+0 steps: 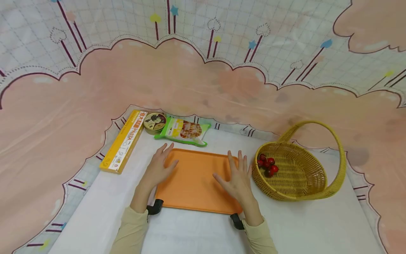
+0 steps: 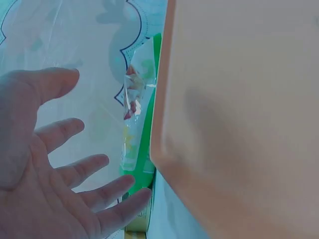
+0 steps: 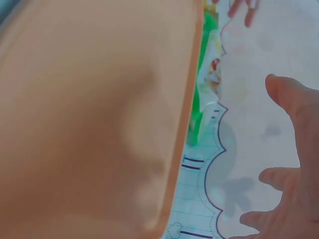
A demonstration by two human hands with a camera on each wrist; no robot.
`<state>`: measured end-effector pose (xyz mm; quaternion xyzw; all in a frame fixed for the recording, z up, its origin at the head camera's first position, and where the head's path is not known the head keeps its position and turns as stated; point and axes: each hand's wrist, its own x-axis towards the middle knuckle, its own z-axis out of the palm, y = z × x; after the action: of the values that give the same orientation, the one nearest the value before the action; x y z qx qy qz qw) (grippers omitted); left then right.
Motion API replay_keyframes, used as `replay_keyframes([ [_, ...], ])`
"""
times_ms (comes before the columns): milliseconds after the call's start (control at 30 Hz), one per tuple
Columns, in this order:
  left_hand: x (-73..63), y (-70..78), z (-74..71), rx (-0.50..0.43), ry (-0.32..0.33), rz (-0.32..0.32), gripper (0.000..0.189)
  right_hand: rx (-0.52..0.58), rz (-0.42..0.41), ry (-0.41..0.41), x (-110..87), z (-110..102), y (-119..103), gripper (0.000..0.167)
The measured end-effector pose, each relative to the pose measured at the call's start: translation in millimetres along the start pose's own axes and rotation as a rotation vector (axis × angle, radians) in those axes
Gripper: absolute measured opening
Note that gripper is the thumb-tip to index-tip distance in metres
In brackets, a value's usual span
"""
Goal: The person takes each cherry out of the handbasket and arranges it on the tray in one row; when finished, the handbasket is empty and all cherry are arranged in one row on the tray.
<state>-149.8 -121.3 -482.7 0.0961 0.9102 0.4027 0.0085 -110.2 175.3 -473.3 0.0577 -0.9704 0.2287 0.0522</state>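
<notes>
An orange rectangular tray (image 1: 196,180) lies on the white table between my hands. My left hand (image 1: 157,168) hovers at the tray's left side, fingers spread and thumb pointing inward, holding nothing. Over the tray's right part is my right hand (image 1: 238,181), also spread and holding nothing. In the left wrist view the spread left hand (image 2: 70,169) appears beside the tray's edge (image 2: 162,99). The right wrist view has the right hand's thumb and fingers (image 3: 284,94) apart from the tray (image 3: 99,99).
Behind the tray lies a green-and-white food packet (image 1: 187,131), next to a round tin (image 1: 154,121) and a yellow pasta box (image 1: 124,141). On the right stands a yellow wicker basket (image 1: 298,180) with a tall handle, holding several red cherry-like fruits (image 1: 268,165).
</notes>
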Motion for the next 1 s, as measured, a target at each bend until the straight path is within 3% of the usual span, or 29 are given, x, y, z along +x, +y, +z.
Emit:
replay_keyframes([
  [400,1.5,-9.7,-3.5,-0.032,0.027,-0.013,0.070,0.048,-0.016,0.023,6.9,-12,-4,0.093],
  [733,8.1,-7.4,5.3,-0.100,0.008,-0.019,0.071,0.113,-0.023,0.075,15.1,-45,8,0.089],
  [867,7.1,-9.8,6.0,-0.105,0.024,-0.039,0.069,0.203,0.019,0.094,20.4,-63,20,0.084],
  [1000,4.5,-14.3,5.7,-0.086,0.044,-0.061,0.066,0.290,0.111,0.110,22.4,-80,39,0.078],
])
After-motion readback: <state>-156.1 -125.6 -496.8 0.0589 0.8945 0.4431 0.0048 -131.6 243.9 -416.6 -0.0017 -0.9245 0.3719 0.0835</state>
